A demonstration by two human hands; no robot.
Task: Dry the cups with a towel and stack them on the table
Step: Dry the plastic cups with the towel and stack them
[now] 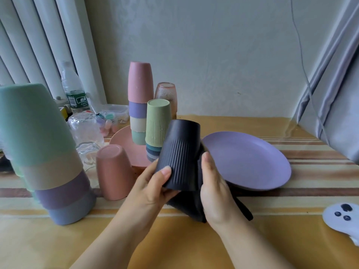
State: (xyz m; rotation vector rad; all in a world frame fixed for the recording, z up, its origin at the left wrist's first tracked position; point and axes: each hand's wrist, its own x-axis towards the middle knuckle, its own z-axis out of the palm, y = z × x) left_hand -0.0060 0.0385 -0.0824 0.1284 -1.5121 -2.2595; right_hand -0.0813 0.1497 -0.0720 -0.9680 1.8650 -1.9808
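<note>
Two bare hands hold a dark ribbed cup and a dark towel above a striped table.

The cup is upside down and tilted: its closed base points up and away, toward the upper right, its open rim down toward the person, so its long axis leans right of upright. The left hand grips the cup near its rim, thumb across the ribs. The right hand holds the towel against the cup's right side, thumb pointing up; the cloth hangs below both hands. Just right of the cup lies a purple plate. Behind stand a ribbed green stack and a taller pink-topped stack of inverted cups on a pink plate. At the near left are another inverted stack and one upturned pink cup.
</note>
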